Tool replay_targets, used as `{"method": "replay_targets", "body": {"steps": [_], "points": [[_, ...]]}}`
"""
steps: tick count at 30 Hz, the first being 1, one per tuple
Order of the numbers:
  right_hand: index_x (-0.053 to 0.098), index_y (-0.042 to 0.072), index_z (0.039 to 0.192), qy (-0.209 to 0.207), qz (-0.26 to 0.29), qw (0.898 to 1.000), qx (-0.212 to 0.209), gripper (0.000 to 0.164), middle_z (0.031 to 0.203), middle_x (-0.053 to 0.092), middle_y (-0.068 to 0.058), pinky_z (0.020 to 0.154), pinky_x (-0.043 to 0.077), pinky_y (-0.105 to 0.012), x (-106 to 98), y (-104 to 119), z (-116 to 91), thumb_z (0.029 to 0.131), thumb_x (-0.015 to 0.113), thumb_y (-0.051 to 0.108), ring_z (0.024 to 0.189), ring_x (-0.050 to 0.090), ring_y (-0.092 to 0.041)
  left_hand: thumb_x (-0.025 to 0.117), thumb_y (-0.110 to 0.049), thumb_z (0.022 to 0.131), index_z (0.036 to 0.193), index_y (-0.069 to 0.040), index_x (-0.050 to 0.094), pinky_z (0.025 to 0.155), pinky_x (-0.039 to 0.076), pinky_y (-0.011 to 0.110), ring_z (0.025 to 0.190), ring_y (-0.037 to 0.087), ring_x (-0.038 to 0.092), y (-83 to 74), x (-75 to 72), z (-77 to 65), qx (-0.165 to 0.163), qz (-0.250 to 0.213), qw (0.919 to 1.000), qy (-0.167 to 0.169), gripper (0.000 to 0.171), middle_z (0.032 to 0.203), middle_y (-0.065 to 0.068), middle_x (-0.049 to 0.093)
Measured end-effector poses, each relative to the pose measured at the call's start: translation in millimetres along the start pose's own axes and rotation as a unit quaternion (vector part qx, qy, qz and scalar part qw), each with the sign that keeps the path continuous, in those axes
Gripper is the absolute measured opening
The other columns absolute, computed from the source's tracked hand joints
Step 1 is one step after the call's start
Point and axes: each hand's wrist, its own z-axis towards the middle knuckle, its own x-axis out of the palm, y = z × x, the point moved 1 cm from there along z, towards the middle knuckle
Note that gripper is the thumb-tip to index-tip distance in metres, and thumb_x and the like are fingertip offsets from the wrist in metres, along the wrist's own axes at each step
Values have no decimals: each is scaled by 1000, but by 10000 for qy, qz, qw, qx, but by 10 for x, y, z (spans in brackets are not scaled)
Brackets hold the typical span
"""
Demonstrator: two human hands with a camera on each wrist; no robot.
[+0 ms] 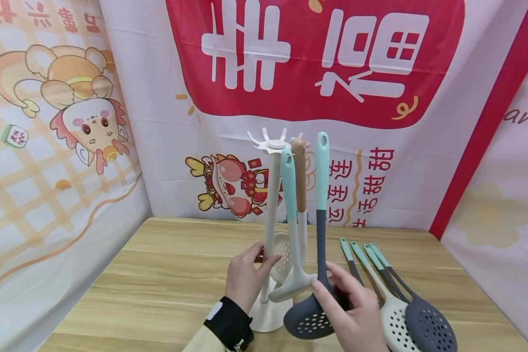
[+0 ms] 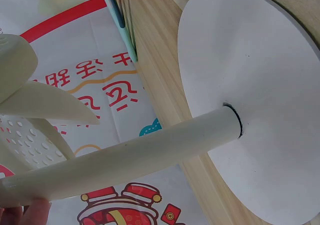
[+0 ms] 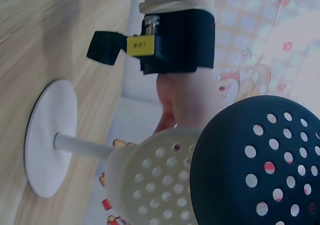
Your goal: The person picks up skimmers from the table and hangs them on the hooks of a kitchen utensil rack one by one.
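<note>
In the head view my left hand (image 1: 248, 276) grips the pole (image 1: 270, 210) of a white utensil stand; the left wrist view shows its fingertips (image 2: 37, 212) on that pole (image 2: 125, 147). My right hand (image 1: 356, 310) holds a dark skimmer (image 1: 305, 318) by its head and lower shaft, upright, with its mint handle (image 1: 322, 171) just right of the rack. A cream utensil with a mint handle (image 1: 289, 188) and a cream skimmer with a brown handle (image 1: 298, 176) hang from the stand. The dark skimmer's perforated head (image 3: 255, 160) overlaps a cream perforated head (image 3: 160, 185) in the right wrist view.
Several mint-handled utensils lie on the table's right side, among them a cream skimmer (image 1: 398, 322) and a dark skimmer (image 1: 431, 322). The stand's round base (image 1: 268, 318) rests on the wooden table (image 1: 158, 274). Printed cloths (image 1: 149, 122) hang behind and beside it.
</note>
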Motion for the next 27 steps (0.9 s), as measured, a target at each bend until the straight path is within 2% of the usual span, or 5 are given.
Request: {"method": "replay_targets", "body": {"steps": [8,14,21,27], "points": [[71,10,111,181,176,9978,-611,36,65,65,7,46,46,-17,49,101,-78,80,74,-7,50,53,0,75,-34,86,110,-15,71,75,62,34,86,17,72,12,10,-8,140,27,9998,-102,31,92,1,75],[70,12,113,348,112,9955,-877,38,64,64,10,44,43,-14,68,113,-112,80,76,-6,50,51,4,74,-34,86,110,-15,71,74,62,33,86,16,72,5,5,-11,182,18,9998,-111,31,92,1,75],[70,9,114,390,146,9849,-1682,43,64,61,8,47,42,-11,104,94,-103,75,77,-8,53,50,5,74,-34,87,112,-15,70,75,62,33,87,16,72,-4,7,-13,101,-8,9999,-67,32,93,1,75],[70,6,115,518,225,9793,-1945,43,67,62,6,50,43,-10,127,72,-105,75,78,-8,56,52,3,74,-34,87,113,-15,70,77,62,33,88,17,72,-3,9,-21,97,-5,9999,-81,33,94,1,75]]}}
